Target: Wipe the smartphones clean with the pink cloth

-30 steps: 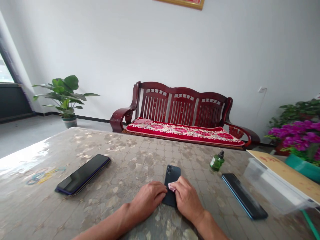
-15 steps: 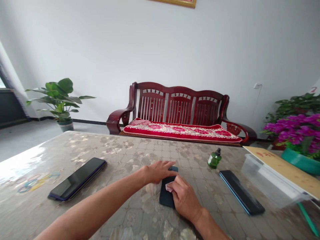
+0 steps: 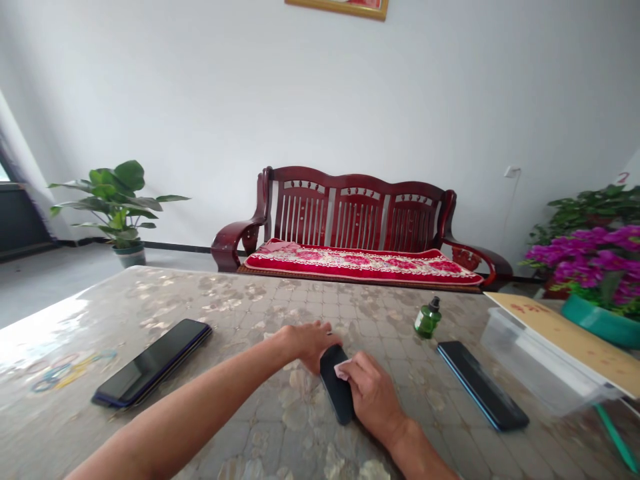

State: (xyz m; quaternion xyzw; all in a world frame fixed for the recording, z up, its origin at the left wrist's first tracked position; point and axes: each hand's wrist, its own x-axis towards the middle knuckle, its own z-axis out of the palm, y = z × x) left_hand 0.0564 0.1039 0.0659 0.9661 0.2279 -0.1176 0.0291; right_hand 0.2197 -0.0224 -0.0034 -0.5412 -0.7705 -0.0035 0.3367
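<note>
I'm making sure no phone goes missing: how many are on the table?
3 visible: a black, blue-edged phone at left; a dark blue phone between left hand and right hand; a black, pale-blue-edged phone at right. Another may lie hidden under the first.

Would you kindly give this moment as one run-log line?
left hand: at far end of dark phone; right hand: pinching pink cloth over it; nearby: green bottle, blue-edged phone
</note>
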